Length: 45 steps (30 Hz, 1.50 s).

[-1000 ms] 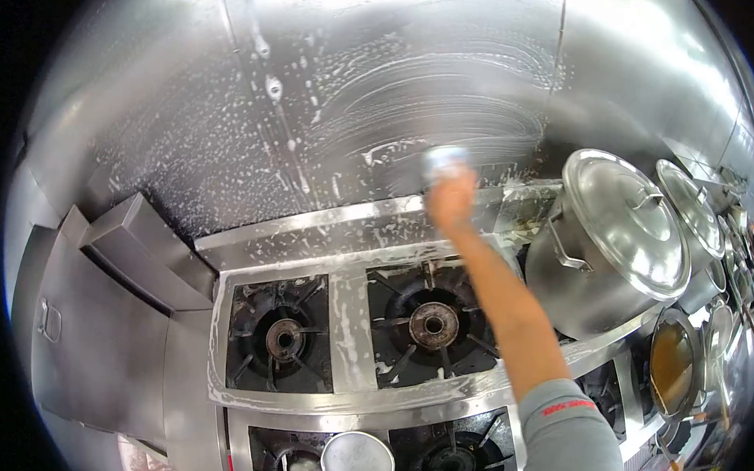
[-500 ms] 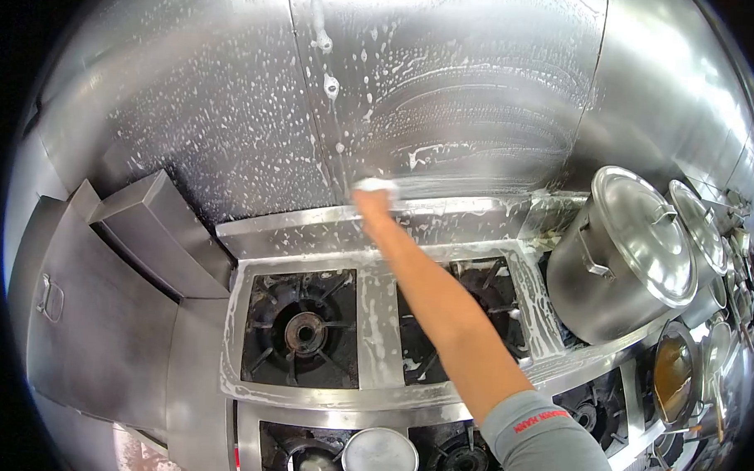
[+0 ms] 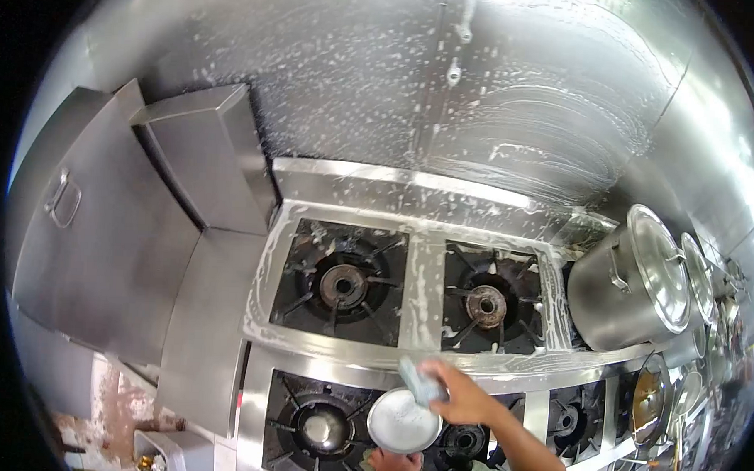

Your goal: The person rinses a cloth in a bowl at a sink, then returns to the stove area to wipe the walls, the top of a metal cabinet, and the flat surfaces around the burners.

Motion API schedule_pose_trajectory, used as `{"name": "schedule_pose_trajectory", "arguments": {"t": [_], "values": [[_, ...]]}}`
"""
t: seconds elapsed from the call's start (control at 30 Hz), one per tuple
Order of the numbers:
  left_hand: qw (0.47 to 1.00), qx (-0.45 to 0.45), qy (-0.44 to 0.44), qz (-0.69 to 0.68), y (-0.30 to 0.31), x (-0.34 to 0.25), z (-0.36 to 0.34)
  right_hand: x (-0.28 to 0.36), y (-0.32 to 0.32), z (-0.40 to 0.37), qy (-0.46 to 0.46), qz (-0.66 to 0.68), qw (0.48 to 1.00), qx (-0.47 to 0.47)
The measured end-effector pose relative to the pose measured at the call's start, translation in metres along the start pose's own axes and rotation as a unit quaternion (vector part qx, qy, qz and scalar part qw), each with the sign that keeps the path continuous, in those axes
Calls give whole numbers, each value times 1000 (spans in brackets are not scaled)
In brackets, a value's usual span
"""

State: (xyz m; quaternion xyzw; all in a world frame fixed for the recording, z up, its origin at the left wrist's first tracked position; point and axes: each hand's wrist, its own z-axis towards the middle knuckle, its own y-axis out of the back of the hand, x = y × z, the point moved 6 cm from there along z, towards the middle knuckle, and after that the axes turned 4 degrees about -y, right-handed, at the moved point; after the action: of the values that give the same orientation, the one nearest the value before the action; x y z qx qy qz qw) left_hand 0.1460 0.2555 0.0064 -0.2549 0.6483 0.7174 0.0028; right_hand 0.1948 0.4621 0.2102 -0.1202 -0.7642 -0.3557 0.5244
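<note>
Loading the sponge [image 3: 417,379] seems the step in hand: the right hand [image 3: 464,396] pinches it tight over the steel bowl [image 3: 397,425], which the left hand [image 3: 394,466] grips from just below. The sponge's long axis slants up-left, its free end pointing beyond the fingertips. The next move calls for keeping the steel bowl level.

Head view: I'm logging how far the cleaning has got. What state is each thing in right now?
back wall: streaked with soap foam.
stovetop: wet and foamy.
rear burners: unlit.
large pot: lid on.
metal bowl: held from below by the left hand.
sponge: gripped in the right hand, at the metal bowl's rim.
</note>
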Motion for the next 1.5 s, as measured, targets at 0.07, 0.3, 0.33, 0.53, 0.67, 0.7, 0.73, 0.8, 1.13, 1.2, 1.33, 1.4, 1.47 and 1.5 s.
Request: {"name": "schedule_pose_trajectory", "arguments": {"t": [0.07,0.3,0.33,0.53,0.67,0.7,0.73,0.8,1.13,1.2,1.33,1.4,1.47,1.5], "values": [[1000,23,7,-6,-4,4,-4,-17,-35,-28,-24,-21,999,-1],[999,-46,-9,-15,15,1,-4,-45,-115,-42,-90,-248,965,2],[998,-56,-4,-12,19,2,-4,-53,-119,-42,-145,-293,945,-2],[995,-64,-36,-60,14,18,-14,-58,-124,-39,-138,-396,906,-56],[989,-6,-125,-81,34,21,-43,-70,-105,-54,-108,-376,899,-197],[986,-5,-139,-92,29,26,-45,-79,-101,-58,-89,-386,885,-246],[982,-5,-155,-103,28,28,-50,-82,-97,-61,-70,-394,867,-297],[987,22,-102,-123,33,28,-55,-90,-92,-68,-115,-349,884,-290],[835,231,-301,-399,41,-22,-102,-163,-112,-46,-207,256,928,-172],[777,309,-278,-473,19,-36,-120,-141,-107,-55,-262,259,912,-181],[661,472,-378,-445,-66,-42,-174,-148,-121,-49,-240,302,897,-216],[614,472,-381,-505,-90,-13,-187,-145,-129,-52,-255,198,921,-218],[662,467,-351,-470,-11,26,-175,-105,-155,-60,-268,231,903,-243],[653,470,-359,-473,-1,46,-182,-91,-167,-59,-260,237,906,-235]]}}
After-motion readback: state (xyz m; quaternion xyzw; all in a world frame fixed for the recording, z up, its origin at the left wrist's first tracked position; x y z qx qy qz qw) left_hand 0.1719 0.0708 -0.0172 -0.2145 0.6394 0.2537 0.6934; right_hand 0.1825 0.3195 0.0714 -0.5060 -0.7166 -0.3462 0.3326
